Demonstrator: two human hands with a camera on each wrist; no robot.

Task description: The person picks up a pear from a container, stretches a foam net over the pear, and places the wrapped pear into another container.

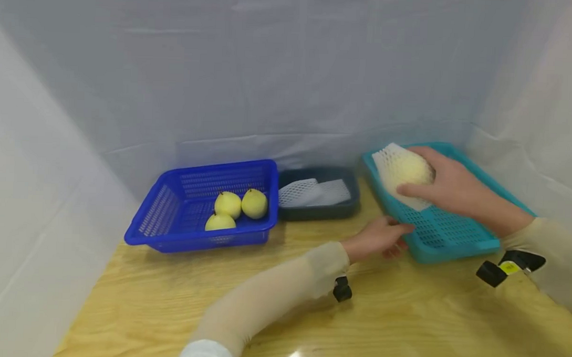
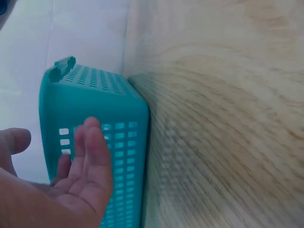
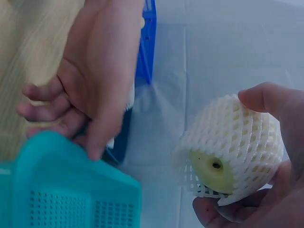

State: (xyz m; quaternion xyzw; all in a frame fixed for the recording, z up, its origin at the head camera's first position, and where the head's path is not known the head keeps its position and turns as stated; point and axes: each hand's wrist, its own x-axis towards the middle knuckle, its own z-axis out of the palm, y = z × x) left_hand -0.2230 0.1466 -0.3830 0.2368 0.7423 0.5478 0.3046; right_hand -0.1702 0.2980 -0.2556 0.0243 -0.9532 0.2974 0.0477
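In the head view my right hand [image 1: 461,184] grips a pale yellow pear [image 3: 211,170] wrapped in a white foam net sleeve [image 3: 251,137], held over the teal basket [image 1: 453,252]. The right wrist view shows the pear's dimpled end through the sleeve's opening, with thumb and fingers on opposite sides of the net. My left hand [image 1: 377,237] is at the basket's near left corner, its fingers loosely bent and holding nothing. Seen from the left wrist, those fingers overlap the basket's perforated wall, palm exposed.
A blue basket [image 1: 196,243] on the left holds three yellow-green pears [image 1: 254,203]. Between the baskets, a dark green tray [image 1: 320,214] contains white foam net sleeves [image 1: 299,192]. All stand on a wooden table [image 1: 404,319], with white sheeting [image 1: 271,67] behind and at the sides.
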